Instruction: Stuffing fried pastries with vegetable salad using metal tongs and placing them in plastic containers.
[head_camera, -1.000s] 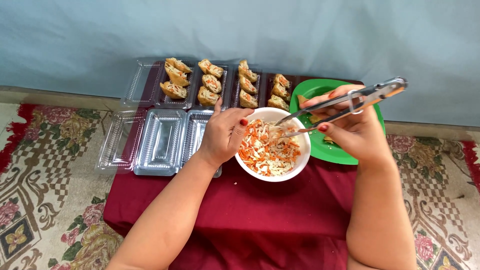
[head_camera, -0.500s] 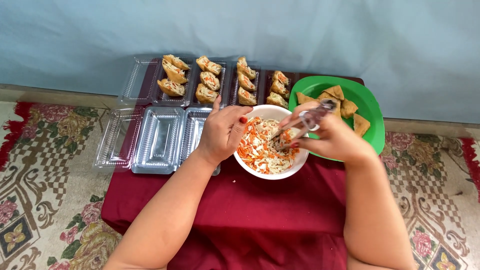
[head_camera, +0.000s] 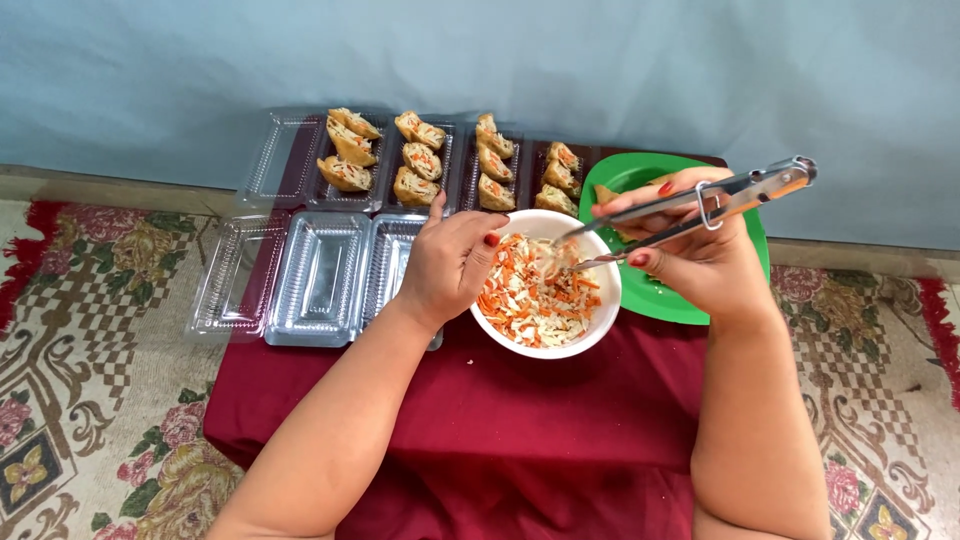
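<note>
A white bowl (head_camera: 590, 338) of shredded orange and white salad (head_camera: 535, 292) stands on the dark red cloth (head_camera: 520, 420). My left hand (head_camera: 452, 262) rests on the bowl's left rim, steadying it. My right hand (head_camera: 700, 255) grips metal tongs (head_camera: 700, 205), whose tips dip into the salad at the bowl's far side. Behind my right hand lies a green plate (head_camera: 745, 235) holding pastry pieces, mostly hidden by the hand.
Clear plastic trays filled with stuffed pastry rolls (head_camera: 420, 160) line the back of the cloth. Empty clear trays (head_camera: 320, 275) with open lids sit to the left of the bowl. A patterned carpet (head_camera: 90, 330) surrounds the low table; a blue wall (head_camera: 500, 60) rises behind.
The tongs dipped steeply into the salad half a second ago; now my right hand has tilted them back so the handle points right. My left hand stays on the bowl.
</note>
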